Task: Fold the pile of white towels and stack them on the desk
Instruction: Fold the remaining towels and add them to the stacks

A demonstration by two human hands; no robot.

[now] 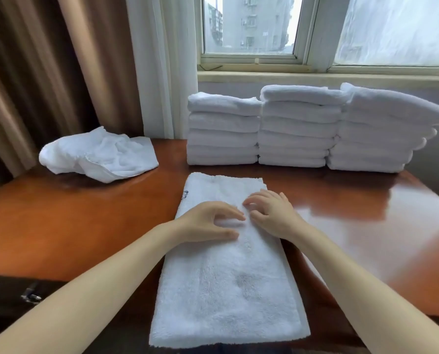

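A white towel (pixel 226 282), folded into a long strip, lies lengthwise on the brown desk (pixel 85 221) in front of me. My left hand (pixel 208 222) rests on its middle with fingers loosely curved and fingertips touching the cloth. My right hand (pixel 272 213) lies beside it on the towel, fingers spread and bent, touching the surface. Neither hand grips the fabric. Three stacks of folded white towels (pixel 297 129) stand side by side at the back of the desk. A crumpled unfolded white towel (pixel 98 154) lies at the back left.
Brown curtains (pixel 47 72) hang at the left and a white sheer curtain (pixel 159 60) beside the window (pixel 249 26). A dark bag or chair with a metal buckle (pixel 30 296) sits below the desk's left front edge. Bare desk shows on both sides of the towel.
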